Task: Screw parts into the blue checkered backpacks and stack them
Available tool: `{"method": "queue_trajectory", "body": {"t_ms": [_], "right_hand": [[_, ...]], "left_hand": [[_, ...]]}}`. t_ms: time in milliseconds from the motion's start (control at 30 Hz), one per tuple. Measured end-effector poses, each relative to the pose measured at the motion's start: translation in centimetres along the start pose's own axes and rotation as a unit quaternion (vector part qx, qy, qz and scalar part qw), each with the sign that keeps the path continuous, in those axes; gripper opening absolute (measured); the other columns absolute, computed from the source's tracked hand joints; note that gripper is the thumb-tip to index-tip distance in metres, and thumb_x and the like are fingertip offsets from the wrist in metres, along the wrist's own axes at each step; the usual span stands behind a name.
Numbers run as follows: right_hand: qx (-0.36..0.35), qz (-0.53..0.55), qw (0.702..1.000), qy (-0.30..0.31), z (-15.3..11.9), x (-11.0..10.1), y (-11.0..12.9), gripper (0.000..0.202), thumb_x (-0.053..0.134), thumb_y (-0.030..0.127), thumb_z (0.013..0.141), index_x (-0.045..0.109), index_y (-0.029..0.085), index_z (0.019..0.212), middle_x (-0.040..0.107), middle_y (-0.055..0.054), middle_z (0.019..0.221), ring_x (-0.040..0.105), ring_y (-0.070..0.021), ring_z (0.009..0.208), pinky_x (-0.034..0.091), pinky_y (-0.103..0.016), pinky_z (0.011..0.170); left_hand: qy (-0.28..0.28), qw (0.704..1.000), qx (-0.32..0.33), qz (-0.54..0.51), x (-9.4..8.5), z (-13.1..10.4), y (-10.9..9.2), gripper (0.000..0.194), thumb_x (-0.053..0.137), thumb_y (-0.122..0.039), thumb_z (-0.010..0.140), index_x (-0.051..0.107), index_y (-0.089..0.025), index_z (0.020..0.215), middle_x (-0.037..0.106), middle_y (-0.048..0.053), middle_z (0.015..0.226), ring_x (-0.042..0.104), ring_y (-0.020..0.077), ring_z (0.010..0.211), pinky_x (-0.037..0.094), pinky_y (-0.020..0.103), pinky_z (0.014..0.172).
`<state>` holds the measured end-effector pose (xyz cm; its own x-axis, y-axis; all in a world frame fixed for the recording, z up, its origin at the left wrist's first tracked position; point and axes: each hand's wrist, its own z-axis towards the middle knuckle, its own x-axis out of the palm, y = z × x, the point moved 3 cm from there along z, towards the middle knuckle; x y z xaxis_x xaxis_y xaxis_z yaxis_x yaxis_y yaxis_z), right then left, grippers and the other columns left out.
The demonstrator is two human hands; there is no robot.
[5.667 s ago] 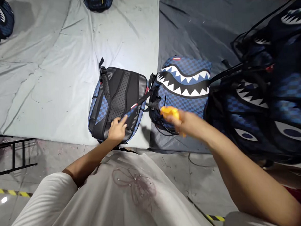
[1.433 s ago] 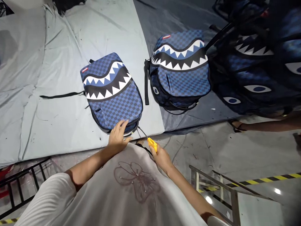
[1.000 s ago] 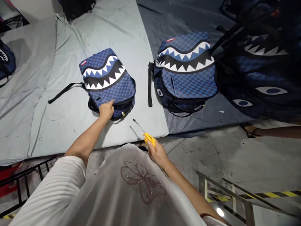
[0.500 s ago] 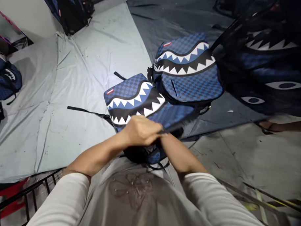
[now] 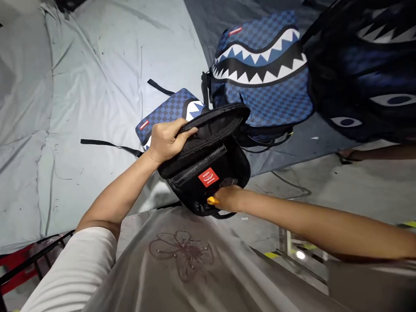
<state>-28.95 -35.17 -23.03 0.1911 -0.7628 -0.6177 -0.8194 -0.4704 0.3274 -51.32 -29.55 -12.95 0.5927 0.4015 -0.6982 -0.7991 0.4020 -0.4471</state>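
Observation:
A small blue-and-black checkered backpack (image 5: 167, 113) with a shark-teeth print lies at the table's near edge. Its front panel is folded back, so the black lining and a red label (image 5: 208, 177) show. My left hand (image 5: 168, 140) is closed on the rim of that panel, thumb inside and fingers outside. Inside the opening, near the bag's handle end, is my right hand (image 5: 229, 198), fingers curled and partly hidden. A small orange object (image 5: 212, 200) pokes out of its grip; what kind it is I cannot make out.
A second shark-print backpack (image 5: 260, 77) lies just behind to the right. Darker bags with eye prints (image 5: 393, 99) crowd the right side. Pale cloth (image 5: 99, 87) covers the table on the left. Another person's arm or leg (image 5: 392, 152) shows at the right edge.
The backpack's front panel has swung open, away from me, showing the lining. My hands have parted: the left is now on the panel rim, the right inside with the orange object.

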Motion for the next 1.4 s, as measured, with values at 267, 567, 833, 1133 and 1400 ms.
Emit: {"method": "queue_trajectory", "body": {"t_ms": [267,567,833,1133,1400], "right_hand": [[0.199,-0.029,0.960,-0.197,3.0,-11.1,-3.6,0.029,0.050,0.026,0.097,0.063,0.012,0.120,0.070,-0.023,0.113,0.066,-0.0334,0.112,0.050,-0.040,0.090],[0.297,0.084,0.949,-0.072,-3.1,-3.9,-6.1,0.014,0.072,0.024,0.081,0.068,0.014,0.073,0.072,-0.018,0.078,0.072,-0.0367,0.091,0.055,-0.045,0.076],[0.214,0.449,0.866,-0.060,-2.8,1.1,-7.3,0.044,0.084,0.052,0.069,0.053,0.022,0.066,0.045,0.006,0.035,0.042,-0.0107,0.029,0.028,-0.021,0.030],[0.028,0.731,0.676,-0.088,6.6,4.2,-2.2,0.064,0.036,0.085,0.085,0.047,0.022,0.076,0.030,0.011,0.040,0.028,-0.0074,0.032,0.034,-0.022,0.036],[-0.016,0.787,0.614,-0.056,5.6,5.7,-4.3,0.061,0.045,0.082,0.083,0.049,0.021,0.078,0.028,0.013,0.040,0.020,-0.0055,0.032,0.027,-0.018,0.036]], "left_hand": [[0.103,0.986,-0.109,-0.071,-1.0,-0.1,-3.6,0.036,0.054,-0.048,0.096,0.066,-0.020,0.078,0.058,-0.002,0.058,0.054,0.0130,0.053,0.034,0.026,0.054],[-0.164,0.955,-0.247,0.000,1.1,-1.8,3.1,0.048,0.053,-0.058,0.094,0.059,-0.019,0.067,0.046,-0.003,0.053,0.045,0.0119,0.051,0.031,0.027,0.058],[-0.113,0.974,-0.194,-0.042,2.5,0.1,0.0,0.050,0.047,-0.061,0.096,0.056,-0.020,0.068,0.050,-0.001,0.057,0.048,0.0131,0.053,0.031,0.028,0.058],[-0.088,0.989,-0.086,-0.080,1.5,0.7,-1.3,0.054,0.045,-0.062,0.096,0.055,-0.019,0.065,0.048,-0.004,0.054,0.043,0.0082,0.048,0.031,0.024,0.051],[-0.099,0.994,-0.046,-0.032,0.8,2.0,0.0,0.055,0.043,-0.063,0.096,0.052,-0.020,0.063,0.046,-0.003,0.054,0.042,0.0087,0.048,0.032,0.025,0.051]]}}
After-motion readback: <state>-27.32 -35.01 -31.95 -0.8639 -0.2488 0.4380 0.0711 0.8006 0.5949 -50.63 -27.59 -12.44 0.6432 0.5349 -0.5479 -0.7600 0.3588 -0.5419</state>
